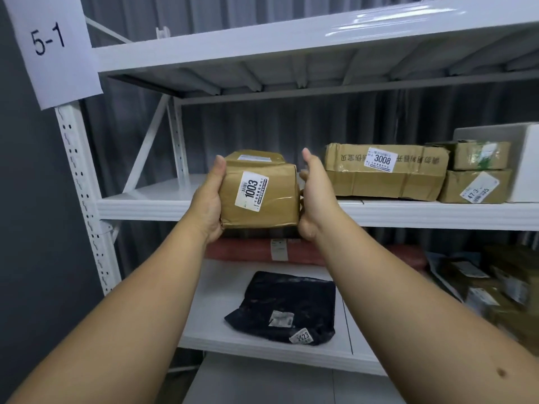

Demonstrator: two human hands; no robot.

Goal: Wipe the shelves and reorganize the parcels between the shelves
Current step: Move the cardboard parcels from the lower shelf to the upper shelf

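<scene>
Basically, hands: left hand [208,199] and right hand [313,196] clamp parcel 1003 [259,189] from its two sides; left thumb lies over the top left edge, right thumb points up, both sets of fingers hidden behind or under the box.
Parcel 1003: tan taped carton, white label facing the camera, held at the front lip of the middle shelf [163,207], its far end over the board; whether it rests there cannot be told.
Key relation: parcel sits dead between the two hands, long axis running away from the person into the shelf; neither hand clearly nearer, so a straight push forward looks like the likely move.
Lower shelf [221,325]: black bag 2523 [284,309] lies flat in front, red parcel [248,252] behind it.
Middle shelf, right: carton 3008 [385,172] just beside the right hand, not touching parcel 1003; bare board to the left.
Far right: two small cartons [474,173] stacked, white box [525,158] behind.
Top left: sign 5-1 [49,42] on the upright.
</scene>
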